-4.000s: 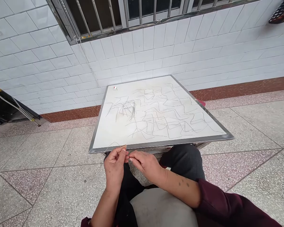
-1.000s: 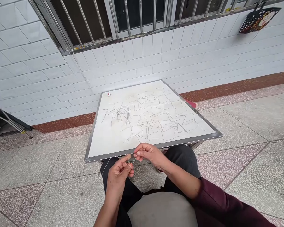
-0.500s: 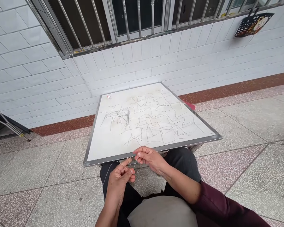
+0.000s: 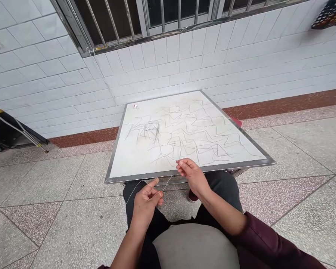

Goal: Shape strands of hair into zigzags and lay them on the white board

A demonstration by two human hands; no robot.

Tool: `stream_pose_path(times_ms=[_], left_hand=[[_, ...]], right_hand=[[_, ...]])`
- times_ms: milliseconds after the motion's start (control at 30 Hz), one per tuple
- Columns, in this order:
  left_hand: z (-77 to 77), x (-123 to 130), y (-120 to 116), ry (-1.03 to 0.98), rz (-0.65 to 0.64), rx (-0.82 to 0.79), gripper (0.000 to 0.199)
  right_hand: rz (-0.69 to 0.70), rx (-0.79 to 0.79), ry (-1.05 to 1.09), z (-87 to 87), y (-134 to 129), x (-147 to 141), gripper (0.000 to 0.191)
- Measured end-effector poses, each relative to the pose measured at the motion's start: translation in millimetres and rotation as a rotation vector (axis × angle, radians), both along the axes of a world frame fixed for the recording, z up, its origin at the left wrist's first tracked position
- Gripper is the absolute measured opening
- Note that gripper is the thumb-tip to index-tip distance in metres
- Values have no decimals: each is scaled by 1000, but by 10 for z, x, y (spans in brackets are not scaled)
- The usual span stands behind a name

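Observation:
My left hand (image 4: 146, 201) is closed in a pinch on a thin pale thread (image 4: 167, 183), just in front of the table's near edge and above my lap. One length of the thread loops off to the left over my knee; the other rises to the right towards the table rim. My right hand (image 4: 192, 173) is up at that rim, thumb and fingertips pressed together. Whatever lies between them is too small to make out. Thin, dark, crooked strands or lines (image 4: 184, 138) spread over the white tabletop (image 4: 123, 160), with a denser tangle (image 4: 152, 129) at the left.
A tiny red-and-white object (image 4: 135, 107) lies at the table's far left corner. Behind stands a white tiled wall (image 4: 145, 71) with a barred window (image 4: 170, 15). A dark spotted bag (image 4: 329, 16) hangs at upper right. Something red (image 4: 236, 121) shows beyond the table's right edge.
My right hand has moved away from the left, rightwards and up along the table rim. My left hand keeps its pinch on the thread. The view has shifted slightly.

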State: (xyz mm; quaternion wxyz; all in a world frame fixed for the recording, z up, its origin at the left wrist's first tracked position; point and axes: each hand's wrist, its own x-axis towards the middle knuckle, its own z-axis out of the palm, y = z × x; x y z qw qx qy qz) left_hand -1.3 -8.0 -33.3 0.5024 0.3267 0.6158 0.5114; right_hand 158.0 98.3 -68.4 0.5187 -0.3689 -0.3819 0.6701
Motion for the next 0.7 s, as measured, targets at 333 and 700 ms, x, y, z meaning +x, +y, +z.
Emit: stream_pose_path(times_ms=[333, 700], left_hand=[[47, -39, -6, -8, 44, 21, 62], [17, 19, 21, 15, -26, 10, 56]], right_hand=[[292, 40, -19, 4, -237, -74, 35], [352, -57, 107, -126, -271, -176, 33]])
